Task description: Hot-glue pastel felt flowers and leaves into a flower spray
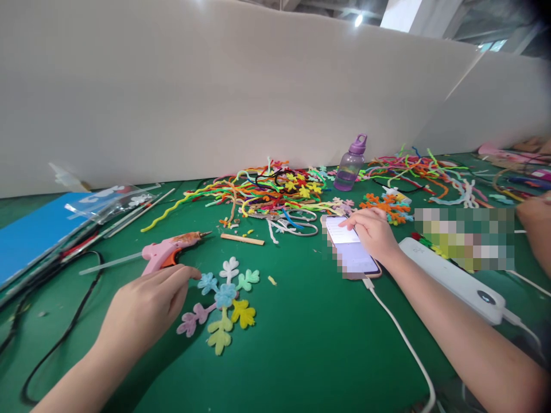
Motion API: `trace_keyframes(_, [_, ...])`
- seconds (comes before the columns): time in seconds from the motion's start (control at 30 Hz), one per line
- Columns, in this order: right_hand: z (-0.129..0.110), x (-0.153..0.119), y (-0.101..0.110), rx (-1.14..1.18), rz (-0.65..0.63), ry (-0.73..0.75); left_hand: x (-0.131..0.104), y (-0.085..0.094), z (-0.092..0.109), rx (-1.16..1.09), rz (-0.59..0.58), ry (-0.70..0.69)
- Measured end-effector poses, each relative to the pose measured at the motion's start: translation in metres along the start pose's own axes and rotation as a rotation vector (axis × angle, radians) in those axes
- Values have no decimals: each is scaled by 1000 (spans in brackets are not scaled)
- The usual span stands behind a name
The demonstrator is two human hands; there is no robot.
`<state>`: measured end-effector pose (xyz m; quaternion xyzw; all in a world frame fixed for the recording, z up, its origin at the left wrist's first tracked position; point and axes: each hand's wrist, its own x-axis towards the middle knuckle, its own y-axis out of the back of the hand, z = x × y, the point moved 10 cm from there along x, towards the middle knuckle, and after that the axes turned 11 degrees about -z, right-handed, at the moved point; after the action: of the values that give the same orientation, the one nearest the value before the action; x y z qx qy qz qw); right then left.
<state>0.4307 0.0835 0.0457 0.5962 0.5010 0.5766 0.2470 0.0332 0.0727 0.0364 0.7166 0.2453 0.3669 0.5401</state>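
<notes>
My left hand (148, 304) is palm-down on the green table, index finger reaching to the blue petal of a multicoloured pipe-cleaner snowflake (225, 295). Its arms are blue, white, mint, yellow, pale green and pink. Just behind that hand lies a pink hot glue gun (174, 245) with a clear glue stick in its back; its handle is partly hidden by the hand. My right hand (371, 232) is over a lit smartphone (355, 255), a finger on the screen and nothing gripped. A white charging cable (400, 327) runs from the phone.
A heap of colourful pipe cleaners (267, 189) lies along the wall, with scissors (297, 222) before it. A purple water bottle (350, 163) stands behind. To the right are a white power bank (451, 281) and another person's arm (536, 229); a black cord (73, 327) loops at left.
</notes>
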Motion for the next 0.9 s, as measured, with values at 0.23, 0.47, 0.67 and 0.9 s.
trace_keyframes(0.23, [-2,1,-3,-9,-25,-1,1,1,2,11,11,-1])
trace_keyframes(0.47, [2,-3,17,-28,20,-66,1,2,4,37,17,-18])
trace_keyframes(0.67, [-6,-5,23,-26,-43,-11,1,3,3,18,7,-3])
trace_keyframes(0.9, [-16,-2,1,-22,-157,70,1,3,1,-7,10,5])
